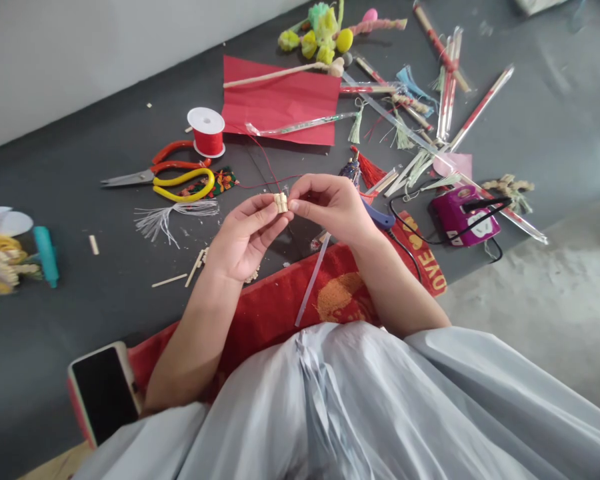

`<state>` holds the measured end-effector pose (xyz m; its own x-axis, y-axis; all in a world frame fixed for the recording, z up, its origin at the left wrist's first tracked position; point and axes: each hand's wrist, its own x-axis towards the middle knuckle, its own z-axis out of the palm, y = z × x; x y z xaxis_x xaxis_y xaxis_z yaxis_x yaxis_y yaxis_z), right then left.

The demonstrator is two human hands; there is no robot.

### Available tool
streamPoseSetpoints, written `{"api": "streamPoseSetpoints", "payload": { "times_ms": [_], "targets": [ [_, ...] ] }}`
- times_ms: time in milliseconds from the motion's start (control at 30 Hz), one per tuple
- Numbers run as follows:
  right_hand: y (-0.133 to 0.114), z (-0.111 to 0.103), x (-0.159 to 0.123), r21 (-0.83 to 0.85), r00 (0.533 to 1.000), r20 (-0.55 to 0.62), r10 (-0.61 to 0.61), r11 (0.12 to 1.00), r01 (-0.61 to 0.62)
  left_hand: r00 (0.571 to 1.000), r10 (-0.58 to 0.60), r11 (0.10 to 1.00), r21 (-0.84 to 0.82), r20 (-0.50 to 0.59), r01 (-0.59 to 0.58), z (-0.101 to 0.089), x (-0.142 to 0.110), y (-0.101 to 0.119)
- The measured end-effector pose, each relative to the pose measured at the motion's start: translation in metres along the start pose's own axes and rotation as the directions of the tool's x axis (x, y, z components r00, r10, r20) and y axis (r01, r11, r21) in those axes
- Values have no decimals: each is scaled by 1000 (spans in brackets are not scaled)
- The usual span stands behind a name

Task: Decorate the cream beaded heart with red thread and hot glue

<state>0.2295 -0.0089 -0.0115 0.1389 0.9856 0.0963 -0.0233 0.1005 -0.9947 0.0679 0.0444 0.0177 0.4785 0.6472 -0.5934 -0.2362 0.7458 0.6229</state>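
Observation:
Between thumb and fingers, my left hand [245,233] holds a small bundle of short cut wooden sticks [281,203]. My right hand [330,208] is closed in a pinch at the bundle's right side; whether it grips the bundle itself or a thread there is hard to see. A thin red cord [265,157] runs near the fingertips toward a spool of red cord [209,137]. Beyond my left hand lie scissors with orange and yellow handles [183,183]. A blue-handled glue gun [380,217] rests behind my right wrist, partly hidden by it.
A red towel [280,287] lies along the near table edge, with a phone [105,393] at its left. Red paper [280,100], wrapped chopsticks [450,87], tassels [370,170] and a purple power socket [465,215] cover the far and right side. Loose stick pieces [195,267] lie left.

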Motion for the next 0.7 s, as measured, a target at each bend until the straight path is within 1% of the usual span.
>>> {"api": "streamPoseSetpoints", "payload": {
  "times_ms": [167,333,467,700],
  "targets": [
    [4,-1,0,-60,998,45,-34,998,36,999,11,998,60,-46,-8,-1,2,-2],
    [5,0,0,-27,997,82,-11,1000,13,997,-3,999,34,-82,6,1,2,-3],
    [5,2,0,3,997,80,-21,1000,21,994,0,998,60,-105,7,2,1,-4],
    [4,3,-1,42,996,83,7,999,-10,991,101,995,29,-89,-98,0,2,-6]
  ]
}}
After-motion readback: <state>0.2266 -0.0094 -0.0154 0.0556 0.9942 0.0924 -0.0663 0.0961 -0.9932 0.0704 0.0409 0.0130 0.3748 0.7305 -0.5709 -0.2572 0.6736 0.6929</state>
